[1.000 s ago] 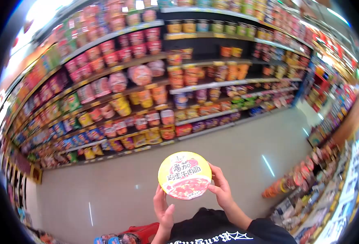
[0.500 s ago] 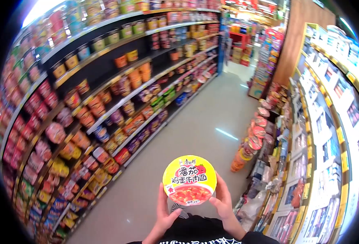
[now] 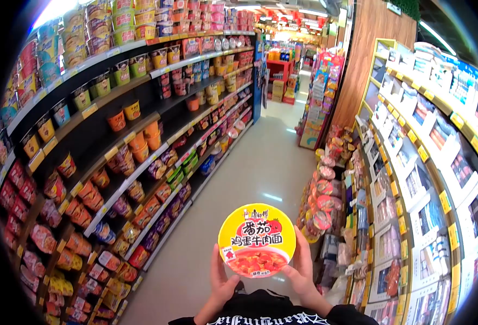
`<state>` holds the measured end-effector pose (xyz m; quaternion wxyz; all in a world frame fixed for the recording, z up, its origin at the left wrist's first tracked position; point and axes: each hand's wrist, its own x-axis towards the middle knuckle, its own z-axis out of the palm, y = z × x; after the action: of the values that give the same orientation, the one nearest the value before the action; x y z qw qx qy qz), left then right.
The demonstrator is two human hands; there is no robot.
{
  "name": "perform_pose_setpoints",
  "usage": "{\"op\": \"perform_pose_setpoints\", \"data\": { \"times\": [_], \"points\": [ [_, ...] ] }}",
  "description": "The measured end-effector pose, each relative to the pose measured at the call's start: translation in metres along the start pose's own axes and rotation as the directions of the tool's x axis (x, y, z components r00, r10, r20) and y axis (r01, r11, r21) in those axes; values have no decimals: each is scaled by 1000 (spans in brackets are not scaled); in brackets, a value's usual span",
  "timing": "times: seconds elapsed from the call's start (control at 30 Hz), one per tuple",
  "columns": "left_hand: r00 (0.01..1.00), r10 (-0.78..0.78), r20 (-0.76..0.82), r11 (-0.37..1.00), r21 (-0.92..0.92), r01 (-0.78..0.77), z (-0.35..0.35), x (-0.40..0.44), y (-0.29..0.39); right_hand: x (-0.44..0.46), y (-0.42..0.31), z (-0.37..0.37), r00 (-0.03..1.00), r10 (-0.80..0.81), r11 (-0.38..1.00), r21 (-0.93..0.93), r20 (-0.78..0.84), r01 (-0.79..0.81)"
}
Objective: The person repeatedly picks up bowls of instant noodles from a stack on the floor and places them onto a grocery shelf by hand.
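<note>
A round instant noodle bowl [image 3: 257, 240] with a yellow and red lid is held up in front of my chest, lid facing me. Chinese characters, a tomato and a picture of red soup are printed on the lid. My left hand [image 3: 221, 280] grips its left side, with the thumb near the lower rim. On the right side my right hand [image 3: 302, 271] holds it, thumb against the lid's lower right edge. The bowl's underside and most of its wall are hidden behind the lid.
Shelves of cup and bowl noodles [image 3: 121, 161] line the left. On the right are shelves of packaged goods [image 3: 420, 187], with stacked bowls [image 3: 320, 200] on the floor before them. The aisle floor [image 3: 233, 189] runs ahead past a display stand [image 3: 317, 100].
The view has turned slightly right and levelled, so the shelves and aisle appear shifted left. The noodle bowl stays between both hands, now a little larger in view.
</note>
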<state>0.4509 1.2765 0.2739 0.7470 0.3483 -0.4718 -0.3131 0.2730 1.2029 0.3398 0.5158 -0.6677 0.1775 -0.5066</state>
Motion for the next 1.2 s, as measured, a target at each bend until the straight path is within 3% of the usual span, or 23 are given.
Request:
{"op": "perform_pose_setpoints", "data": {
  "times": [0.07,0.23,0.33,0.5,0.63,0.7,0.77,0.87,1.0,1.2],
  "points": [
    [999,39,11,998,43,-40,-7,25,-15,20,14,7,994,22,999,35,-107,-18],
    [987,106,119,981,150,-124,-11,92,-43,62,47,-4,984,14,999,51,-178,-5],
    [989,-55,139,993,112,39,-10,119,-53,84,58,-14,973,67,997,-17,-222,-72],
    [986,-123,110,968,232,94,-10,160,-74,129,96,-31,964,104,994,18,-243,-103],
    [989,-148,-23,972,180,150,-5,193,-100,174,125,-56,977,173,985,36,-123,-170],
    [986,-149,-73,971,180,160,1,212,-115,202,139,-72,992,116,992,50,-47,-114],
    [995,-60,-75,974,215,74,10,237,-127,235,143,-91,994,102,994,51,-27,-101],
    [991,-33,-133,979,196,59,49,283,-134,284,141,-129,997,-45,999,-20,59,47],
    [985,31,-171,990,143,-6,76,332,-177,329,161,-175,987,-113,985,-117,113,126],
    [975,-63,-213,987,132,93,110,368,-218,351,191,-224,994,46,996,-82,101,-38]
  ]
}}
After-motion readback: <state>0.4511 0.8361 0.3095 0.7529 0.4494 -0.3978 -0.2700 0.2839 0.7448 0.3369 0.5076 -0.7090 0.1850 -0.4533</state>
